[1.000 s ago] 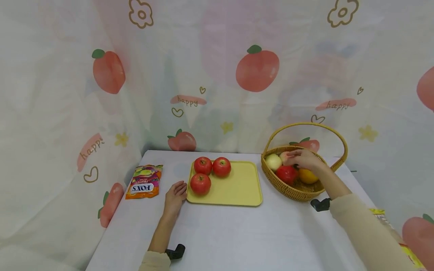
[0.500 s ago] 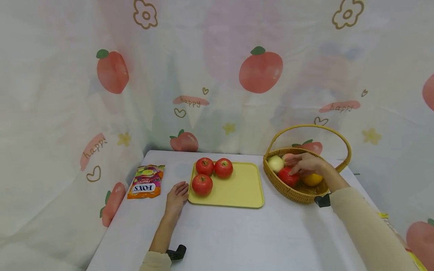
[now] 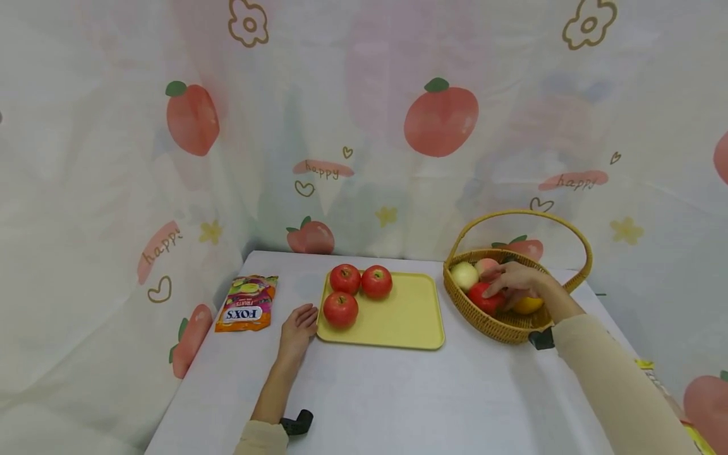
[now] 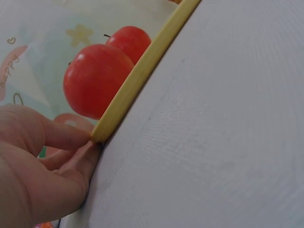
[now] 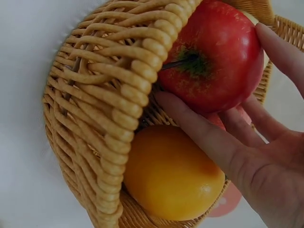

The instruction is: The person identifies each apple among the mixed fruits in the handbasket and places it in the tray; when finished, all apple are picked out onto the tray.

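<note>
My right hand (image 3: pixel 519 279) reaches into the wicker basket (image 3: pixel 483 325) at the right. In the right wrist view its thumb and fingers lie around a red apple (image 5: pixel 218 52), stem showing, just inside the rim. A yellow-orange fruit (image 5: pixel 173 173) sits right beside those fingers. My left hand (image 3: pixel 296 332) rests at the left edge of a yellow tray (image 3: pixel 404 316); in the left wrist view its extended fingertips touch the tray's corner. Three red apples, including the front one (image 3: pixel 340 309), stand on the tray's left half.
A pale round fruit (image 3: pixel 464 276) and a pinkish peach (image 3: pixel 486 265) share the basket, whose tall handle (image 3: pixel 526 213) arches above. An orange candy bag (image 3: pixel 247 303) lies at the far left. Another bag (image 3: pixel 645 364) shows partly behind the right sleeve.
My right hand has moved from over the peach at the back of the basket forward onto the red apple. The left hand stays by the tray; the head view shifts slightly.
</note>
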`<state>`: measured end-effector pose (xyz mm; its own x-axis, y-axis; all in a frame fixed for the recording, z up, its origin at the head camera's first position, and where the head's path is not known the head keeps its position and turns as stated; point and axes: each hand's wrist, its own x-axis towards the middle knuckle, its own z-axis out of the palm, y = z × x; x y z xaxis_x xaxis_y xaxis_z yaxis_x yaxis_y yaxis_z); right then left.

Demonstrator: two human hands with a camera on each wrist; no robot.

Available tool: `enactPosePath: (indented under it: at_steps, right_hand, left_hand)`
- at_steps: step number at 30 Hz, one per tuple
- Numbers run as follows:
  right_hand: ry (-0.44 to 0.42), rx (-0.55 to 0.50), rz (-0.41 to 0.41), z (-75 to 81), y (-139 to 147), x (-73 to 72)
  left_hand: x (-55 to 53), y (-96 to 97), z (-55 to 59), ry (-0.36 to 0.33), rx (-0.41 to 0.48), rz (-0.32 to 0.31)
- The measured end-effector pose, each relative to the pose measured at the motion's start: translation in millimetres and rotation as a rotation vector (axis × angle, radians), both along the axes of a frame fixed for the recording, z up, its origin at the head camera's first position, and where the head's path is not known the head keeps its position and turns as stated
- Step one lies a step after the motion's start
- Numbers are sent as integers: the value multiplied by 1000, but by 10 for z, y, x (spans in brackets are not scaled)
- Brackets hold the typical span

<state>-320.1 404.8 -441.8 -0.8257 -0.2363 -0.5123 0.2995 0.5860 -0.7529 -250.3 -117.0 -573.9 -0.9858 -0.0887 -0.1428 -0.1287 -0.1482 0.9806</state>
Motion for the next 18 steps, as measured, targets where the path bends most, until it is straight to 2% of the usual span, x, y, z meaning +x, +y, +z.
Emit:
enactPosePath:
  at_steps: [4,10,18]
  right_hand:
    - [-12,-19,-9,-18,-35,4]
    - [-6,17,2,-21,-91,19]
    - [27,37,5,83,-126,83]
  left_hand:
    - [7,-8,-8,6,8,2]
    - [2,-10,1,1,-3,5]
    - [14,-12,13,26,6,4]
